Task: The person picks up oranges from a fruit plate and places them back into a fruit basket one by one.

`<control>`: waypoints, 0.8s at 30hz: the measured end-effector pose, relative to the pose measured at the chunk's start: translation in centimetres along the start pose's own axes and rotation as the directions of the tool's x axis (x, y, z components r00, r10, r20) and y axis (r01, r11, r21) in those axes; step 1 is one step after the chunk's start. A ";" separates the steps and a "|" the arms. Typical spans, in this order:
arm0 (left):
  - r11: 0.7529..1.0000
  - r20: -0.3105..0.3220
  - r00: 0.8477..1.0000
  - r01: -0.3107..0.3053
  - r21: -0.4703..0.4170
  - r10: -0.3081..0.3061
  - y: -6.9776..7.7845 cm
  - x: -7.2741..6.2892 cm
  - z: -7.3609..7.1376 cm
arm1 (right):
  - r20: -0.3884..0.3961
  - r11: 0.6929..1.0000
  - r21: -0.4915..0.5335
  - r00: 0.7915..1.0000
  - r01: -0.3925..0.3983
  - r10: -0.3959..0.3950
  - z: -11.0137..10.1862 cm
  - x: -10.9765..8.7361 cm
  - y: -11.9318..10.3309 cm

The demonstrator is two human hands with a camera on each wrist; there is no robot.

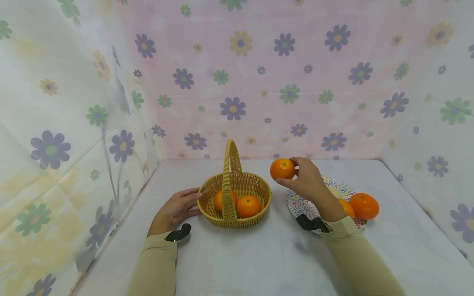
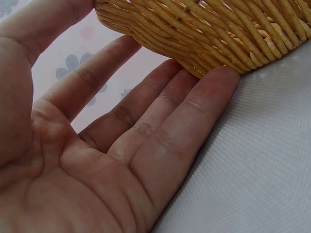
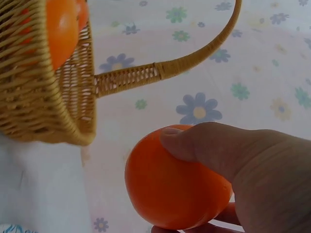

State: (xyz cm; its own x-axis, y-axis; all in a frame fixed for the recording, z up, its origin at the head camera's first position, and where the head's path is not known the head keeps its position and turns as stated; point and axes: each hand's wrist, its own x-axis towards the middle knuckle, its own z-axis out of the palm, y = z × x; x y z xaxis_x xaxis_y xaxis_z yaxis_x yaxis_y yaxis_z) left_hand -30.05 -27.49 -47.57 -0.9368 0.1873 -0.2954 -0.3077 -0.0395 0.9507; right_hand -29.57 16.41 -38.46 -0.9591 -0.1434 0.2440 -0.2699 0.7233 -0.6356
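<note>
My right hand (image 1: 311, 181) holds an orange (image 1: 282, 169) between thumb and fingers, raised above the table to the right of the wicker basket (image 1: 261, 213). In the right wrist view the thumb lies across this smooth, round orange (image 3: 170, 179). Two more oranges sit inside the basket: one (image 1: 249, 206) in plain sight, the other (image 1: 218, 200) partly behind the tall handle. My left hand (image 1: 180, 207) touches the basket's left side with extended fingers. The left wrist view shows those fingertips (image 2: 221, 80) against the woven wall (image 2: 218, 34), low down near the tabletop.
A plate with a colourful pattern (image 1: 296, 205) lies on the right, partly hidden by my right forearm. On it are two oranges, one (image 1: 364, 206) at the right and another (image 1: 347, 208) beside it. Flower-printed cloth (image 1: 259, 82) walls in the white table (image 1: 240, 259) behind and at both sides.
</note>
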 end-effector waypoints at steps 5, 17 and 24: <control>1.000 -0.018 1.000 0.023 -0.014 -0.023 -0.1 0.1 0.1 | 0.001 0.999 0.052 1.000 -0.016 0.016 0.0 0.3 -1.4; 1.000 -0.004 1.000 -0.014 0.015 0.014 -0.3 0.0 -0.3 | 0.003 0.996 0.089 1.000 -0.010 0.010 0.7 0.4 -2.3; 1.000 -0.012 1.000 0.001 0.000 -0.001 -0.2 0.3 -0.1 | 0.009 0.997 0.077 1.000 0.016 -0.017 1.4 0.3 -2.5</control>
State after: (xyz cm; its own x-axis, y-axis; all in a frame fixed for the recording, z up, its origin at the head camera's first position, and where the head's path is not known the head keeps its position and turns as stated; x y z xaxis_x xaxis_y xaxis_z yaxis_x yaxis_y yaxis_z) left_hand -30.32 -27.55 -47.92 -0.9385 0.1754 -0.2974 -0.3086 -0.0398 0.9504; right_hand -29.25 13.60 -37.81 -0.9552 -0.1612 0.2483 -0.2909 0.6668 -0.6861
